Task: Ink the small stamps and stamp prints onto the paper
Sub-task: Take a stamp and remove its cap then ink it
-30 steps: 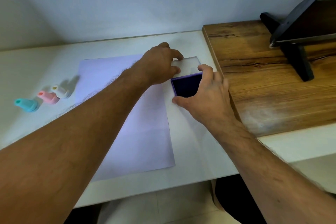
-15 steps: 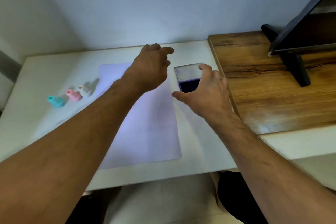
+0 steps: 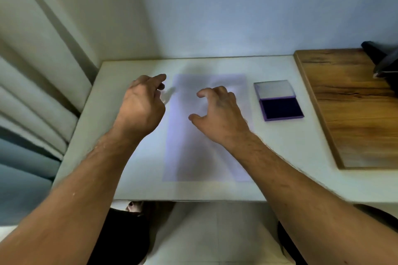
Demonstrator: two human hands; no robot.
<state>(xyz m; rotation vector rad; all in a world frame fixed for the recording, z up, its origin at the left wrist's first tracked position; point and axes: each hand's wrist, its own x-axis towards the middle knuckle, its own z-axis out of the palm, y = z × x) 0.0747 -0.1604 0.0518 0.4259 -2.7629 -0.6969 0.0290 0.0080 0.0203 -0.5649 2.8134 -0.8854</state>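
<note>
A pale lilac sheet of paper [image 3: 200, 153] lies flat in the middle of the white table [image 3: 280, 157]. To its right sits the purple ink pad [image 3: 281, 108], lid swung back, dark pad exposed. My left hand [image 3: 142, 105] hovers just left of the paper's top corner, fingers curled and apart, holding nothing. It hides the small stamps; only a blurred whitish one [image 3: 169, 94] peeks out beside its fingers. My right hand [image 3: 219, 114] hovers over the upper part of the paper, fingers spread, empty.
A wooden board [image 3: 349, 109] covers the right side of the table, with a dark stand [image 3: 383, 60] at its far corner. Curtains [image 3: 32, 92] hang close to the table's left edge. A wall stands behind.
Both hands have left the opened ink pad and moved left: the right one is now over the paper, the left one over the stamps. The camera view has also swung left.
</note>
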